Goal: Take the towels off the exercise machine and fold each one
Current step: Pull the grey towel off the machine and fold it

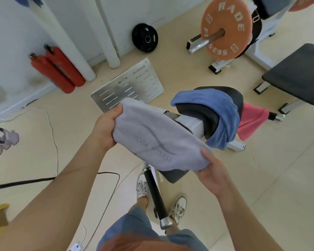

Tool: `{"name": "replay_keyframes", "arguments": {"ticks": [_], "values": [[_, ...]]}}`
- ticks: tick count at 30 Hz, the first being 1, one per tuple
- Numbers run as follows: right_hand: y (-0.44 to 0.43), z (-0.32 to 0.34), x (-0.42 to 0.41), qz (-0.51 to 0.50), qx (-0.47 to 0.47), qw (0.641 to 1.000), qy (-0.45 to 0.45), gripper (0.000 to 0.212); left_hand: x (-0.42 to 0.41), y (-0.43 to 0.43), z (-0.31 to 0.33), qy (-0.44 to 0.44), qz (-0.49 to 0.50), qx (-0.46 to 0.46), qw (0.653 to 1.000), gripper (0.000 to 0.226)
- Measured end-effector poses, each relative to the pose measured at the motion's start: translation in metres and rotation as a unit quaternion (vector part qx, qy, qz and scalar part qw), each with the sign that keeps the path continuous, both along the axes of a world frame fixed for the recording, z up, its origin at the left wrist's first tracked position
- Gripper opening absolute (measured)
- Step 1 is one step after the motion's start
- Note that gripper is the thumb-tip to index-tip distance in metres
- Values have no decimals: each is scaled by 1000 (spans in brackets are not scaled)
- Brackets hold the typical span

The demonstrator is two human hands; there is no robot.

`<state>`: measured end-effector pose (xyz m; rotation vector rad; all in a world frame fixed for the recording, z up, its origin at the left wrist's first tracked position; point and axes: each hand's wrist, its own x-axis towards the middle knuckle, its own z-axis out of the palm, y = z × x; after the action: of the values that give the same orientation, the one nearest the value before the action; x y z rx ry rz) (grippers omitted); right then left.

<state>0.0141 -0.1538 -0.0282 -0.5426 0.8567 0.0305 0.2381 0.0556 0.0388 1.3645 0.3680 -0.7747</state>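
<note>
- Head view: you held the folded lilac towel (152,140) out flat between both hands, above the white beam of the exercise machine (190,125).
- Your left hand (105,129) gripped the towel's far left end, thumb on top, fingers curled underneath.
- Your right hand (211,172) pinched the near right corner, thumb pressed on top, fingers below.
- The towel stretched from hand to hand, its YOGA FITNESS print facing up.
- Just beyond it, a blue towel (223,109) lay draped over the black seat pad (194,113).
- A pink towel (250,122) hung from the bar right beside the blue one.
</note>
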Motion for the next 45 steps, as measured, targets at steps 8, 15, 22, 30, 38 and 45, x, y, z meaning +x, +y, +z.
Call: {"name": "replay_keyframes", "arguments": {"ticks": [8, 15, 22, 30, 38, 45], "values": [[19, 62, 14, 43, -230, 970, 69, 37, -31, 35, 27, -126, -4, 116, 985, 19], [15, 110, 24, 238, -464, 848, 96, 37, -50, 37, 67, -257, -4, 268, 929, 14], [51, 194, 36, 253, -482, 833, -101, 21, -108, -12, 138, -337, -132, 75, 929, 29], [61, 211, 32, 278, -482, 822, -120, 17, -129, -11, 147, -300, -130, 15, 945, 26], [50, 213, 38, 356, -454, 806, -128, 22, -131, 11, 152, -423, -268, 84, 862, 52], [46, 232, 45, 360, -546, 744, -134, 25, -120, 26, 159, -663, -230, 302, 645, 17]]}}
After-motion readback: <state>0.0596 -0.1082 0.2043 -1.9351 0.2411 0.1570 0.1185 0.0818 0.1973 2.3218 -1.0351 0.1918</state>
